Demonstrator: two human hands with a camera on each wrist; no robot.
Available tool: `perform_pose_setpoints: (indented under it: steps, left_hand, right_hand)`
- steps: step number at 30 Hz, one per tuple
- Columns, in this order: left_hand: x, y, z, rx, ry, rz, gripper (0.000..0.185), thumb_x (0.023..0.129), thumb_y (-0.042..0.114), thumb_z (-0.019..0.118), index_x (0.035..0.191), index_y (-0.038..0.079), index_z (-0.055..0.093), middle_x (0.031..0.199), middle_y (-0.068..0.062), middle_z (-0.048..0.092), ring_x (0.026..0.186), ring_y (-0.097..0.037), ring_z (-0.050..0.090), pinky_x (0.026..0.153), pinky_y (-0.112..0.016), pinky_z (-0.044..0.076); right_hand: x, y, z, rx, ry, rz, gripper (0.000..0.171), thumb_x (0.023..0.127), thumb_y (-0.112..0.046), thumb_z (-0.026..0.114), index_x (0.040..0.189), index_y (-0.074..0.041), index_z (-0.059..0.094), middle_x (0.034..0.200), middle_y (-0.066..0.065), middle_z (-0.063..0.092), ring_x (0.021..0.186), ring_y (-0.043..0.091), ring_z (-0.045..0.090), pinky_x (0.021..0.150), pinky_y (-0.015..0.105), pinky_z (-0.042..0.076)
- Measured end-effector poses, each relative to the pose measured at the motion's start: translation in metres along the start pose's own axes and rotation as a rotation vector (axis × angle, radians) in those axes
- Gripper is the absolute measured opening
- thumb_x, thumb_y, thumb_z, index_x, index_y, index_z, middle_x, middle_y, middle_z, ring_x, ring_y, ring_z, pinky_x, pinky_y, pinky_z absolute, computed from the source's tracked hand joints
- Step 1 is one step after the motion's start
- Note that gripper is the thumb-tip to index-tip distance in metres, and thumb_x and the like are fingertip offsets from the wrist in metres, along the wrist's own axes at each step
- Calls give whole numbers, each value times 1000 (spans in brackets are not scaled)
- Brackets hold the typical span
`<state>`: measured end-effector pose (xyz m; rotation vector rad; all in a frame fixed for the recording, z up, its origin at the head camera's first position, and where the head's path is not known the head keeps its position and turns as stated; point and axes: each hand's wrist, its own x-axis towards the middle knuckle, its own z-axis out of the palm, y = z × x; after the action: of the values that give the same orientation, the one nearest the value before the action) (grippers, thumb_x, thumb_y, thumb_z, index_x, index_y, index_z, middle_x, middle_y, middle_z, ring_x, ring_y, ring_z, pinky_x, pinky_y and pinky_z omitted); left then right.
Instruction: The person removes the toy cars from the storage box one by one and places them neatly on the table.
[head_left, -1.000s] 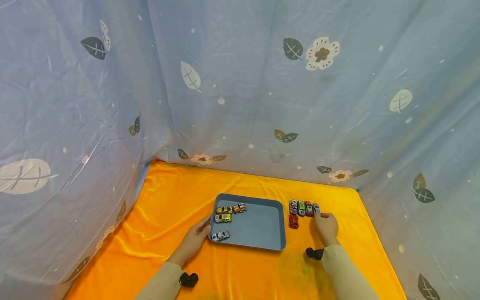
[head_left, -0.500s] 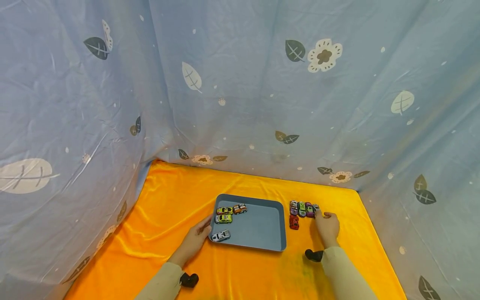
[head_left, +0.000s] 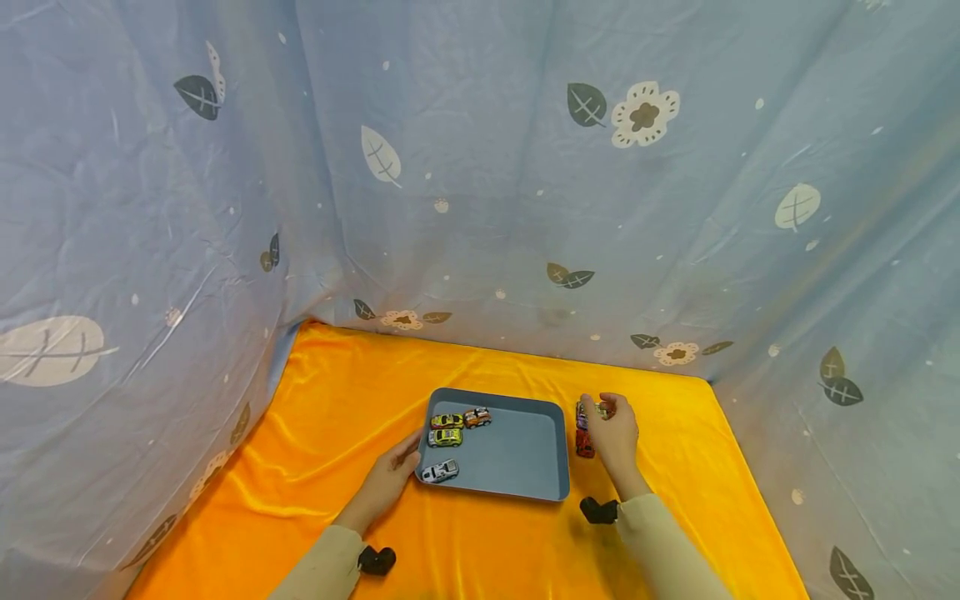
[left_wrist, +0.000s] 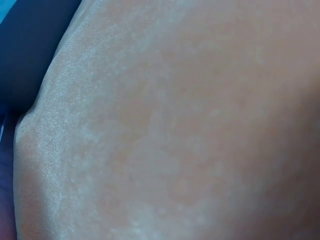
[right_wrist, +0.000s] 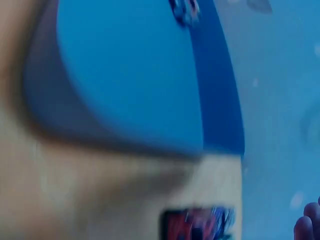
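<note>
Your left hand [head_left: 390, 475] lies flat, fingers straight against the near-left rim of the smooth grey tray [head_left: 517, 492]. Your right hand [head_left: 617, 433], just past the tray's right edge, curls round what looks like a small glossy toy car [head_left: 602, 409], above a red car [head_left: 583, 446] on the orange satin cloth [head_left: 337, 392].
</note>
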<state>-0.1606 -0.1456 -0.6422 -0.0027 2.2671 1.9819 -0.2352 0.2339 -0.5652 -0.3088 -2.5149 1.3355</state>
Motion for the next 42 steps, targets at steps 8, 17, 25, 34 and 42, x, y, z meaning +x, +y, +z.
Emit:
perform_pose_setpoints:
  steps: [8, 17, 25, 34, 42]
  left_hand:
    - [0, -1, 1, 16, -1, -16, 47, 102, 17, 51, 148, 18, 43, 146, -8, 46, 134, -28, 41, 110, -50, 30]
    - [-3, 1, -1, -10, 13, 1, 45, 102, 16, 51, 147, 19, 45, 144, -4, 48, 133, -25, 42, 110, -46, 32]
    - [-1, -5, -1, 10, 6, -10, 47, 102, 21, 52, 148, 24, 44, 145, -2, 47, 135, -24, 40, 110, -47, 32]
    - [-1, -6, -1, 18, 9, 2, 46, 102, 21, 52, 147, 24, 44, 145, -2, 47, 135, -24, 40, 110, -48, 32]
    - [-2, -5, -1, 25, 6, 36, 46, 102, 18, 51, 148, 20, 44, 145, -5, 47, 135, -26, 40, 109, -47, 33]
  right_hand:
    - [-29, -35, 36, 2, -217, -134, 65, 84, -60, 65, 124, -10, 59, 111, 12, 61, 92, 26, 55, 78, 38, 49]
    - [-76, -58, 84, 47, -658, -222, 53, 88, -43, 69, 131, -14, 57, 119, 12, 59, 92, 19, 54, 69, 34, 50]
    - [-89, -63, 117, -3, -841, -245, 45, 89, -33, 71, 127, -11, 61, 119, 6, 61, 94, 18, 58, 78, 35, 51]
    - [-89, -58, 137, -41, -945, -321, 30, 87, -20, 74, 116, -15, 69, 104, -2, 65, 77, 10, 56, 67, 25, 50]
    - [-88, -61, 146, -134, -981, -493, 28, 85, -10, 73, 113, -14, 71, 107, -4, 63, 92, 11, 56, 81, 23, 49]
